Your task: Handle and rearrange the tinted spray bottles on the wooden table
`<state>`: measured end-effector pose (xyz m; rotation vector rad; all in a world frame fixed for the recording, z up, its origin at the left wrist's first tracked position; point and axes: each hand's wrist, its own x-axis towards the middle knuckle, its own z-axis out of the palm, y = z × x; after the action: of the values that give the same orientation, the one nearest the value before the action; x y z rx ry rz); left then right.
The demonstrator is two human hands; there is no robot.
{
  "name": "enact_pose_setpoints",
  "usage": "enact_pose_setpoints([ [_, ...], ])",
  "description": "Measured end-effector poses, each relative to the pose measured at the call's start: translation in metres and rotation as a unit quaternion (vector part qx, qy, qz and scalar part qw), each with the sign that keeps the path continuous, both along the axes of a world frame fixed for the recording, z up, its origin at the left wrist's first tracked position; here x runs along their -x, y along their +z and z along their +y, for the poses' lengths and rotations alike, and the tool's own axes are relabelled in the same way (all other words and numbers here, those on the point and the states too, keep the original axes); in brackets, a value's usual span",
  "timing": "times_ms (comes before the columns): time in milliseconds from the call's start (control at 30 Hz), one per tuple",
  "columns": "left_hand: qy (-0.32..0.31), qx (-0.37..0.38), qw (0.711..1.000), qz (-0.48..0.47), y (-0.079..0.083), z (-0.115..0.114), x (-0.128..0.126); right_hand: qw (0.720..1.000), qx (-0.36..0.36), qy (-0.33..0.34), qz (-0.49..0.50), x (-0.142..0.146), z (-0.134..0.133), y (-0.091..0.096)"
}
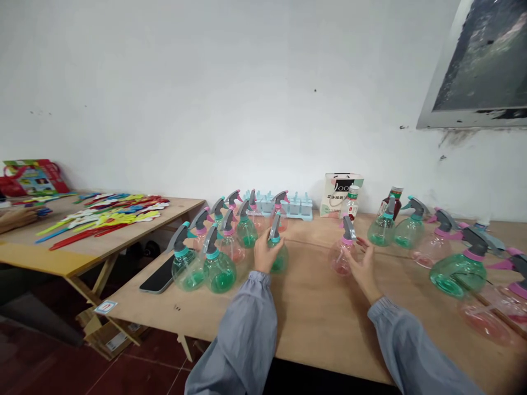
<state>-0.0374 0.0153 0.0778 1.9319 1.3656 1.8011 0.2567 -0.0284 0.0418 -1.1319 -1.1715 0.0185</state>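
My left hand (265, 250) is closed round the upper part of a green spray bottle (280, 260) with a grey trigger head, upright on the wooden table. To the right, my right hand (364, 270) grips a pink spray bottle (339, 260) near its collar, thumb in front; some of its fingers are hidden behind. Left of my hands stand several more bottles, including a green spray bottle (220, 273) in front. On the right is another group, with a green bottle with a pink collar (458, 273) among them.
A phone (160, 275) lies by the left bottles. Behind are a light-blue rack (300, 207), a paper bag (334, 198) and a white-labelled bottle (351, 204). On the left table, colourful flat pieces (111, 214) lie near another person's hand (17, 218).
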Motion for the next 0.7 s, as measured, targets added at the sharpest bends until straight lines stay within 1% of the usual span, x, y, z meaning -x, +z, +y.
enact_pose_setpoints([
  [100, 0.108, 0.036, 0.992, 0.05, -0.012, 0.011, -0.005, 0.998, 0.01, 0.065, 0.003, -0.01, 0.013, 0.019],
  [167, 0.144, 0.057, 0.985, 0.071, -0.018, 0.017, -0.008, 0.992, 0.028, 0.123, 0.0, -0.018, 0.023, 0.034],
  [233, 0.147, 0.065, 0.983, 0.085, -0.024, 0.023, -0.01, 0.981, 0.057, 0.184, -0.001, -0.023, 0.029, 0.047],
  [300, 0.136, 0.081, 0.983, 0.094, -0.029, 0.028, -0.012, 0.969, 0.092, 0.23, -0.005, -0.024, 0.031, 0.056],
  [367, 0.127, 0.105, 0.982, 0.094, -0.033, 0.033, -0.013, 0.962, 0.122, 0.242, 0.003, -0.021, 0.029, 0.061],
  [467, 0.139, 0.118, 0.979, 0.09, -0.037, 0.035, -0.016, 0.963, 0.144, 0.229, 0.018, -0.013, 0.021, 0.061],
  [533, 0.168, 0.086, 0.979, 0.083, -0.038, 0.034, -0.018, 0.965, 0.132, 0.223, 0.035, -0.008, 0.014, 0.061],
  [600, 0.19, 0.021, 0.98, 0.063, -0.036, 0.03, -0.021, 0.963, 0.116, 0.234, 0.073, -0.004, 0.004, 0.061],
  [633, 0.19, -0.019, 0.98, 0.051, -0.035, 0.027, -0.022, 0.958, 0.11, 0.247, 0.098, -0.003, -0.001, 0.061],
  [700, 0.169, -0.102, 0.98, 0.026, -0.032, 0.022, -0.024, 0.943, 0.11, 0.283, 0.135, 0.001, -0.012, 0.061],
])
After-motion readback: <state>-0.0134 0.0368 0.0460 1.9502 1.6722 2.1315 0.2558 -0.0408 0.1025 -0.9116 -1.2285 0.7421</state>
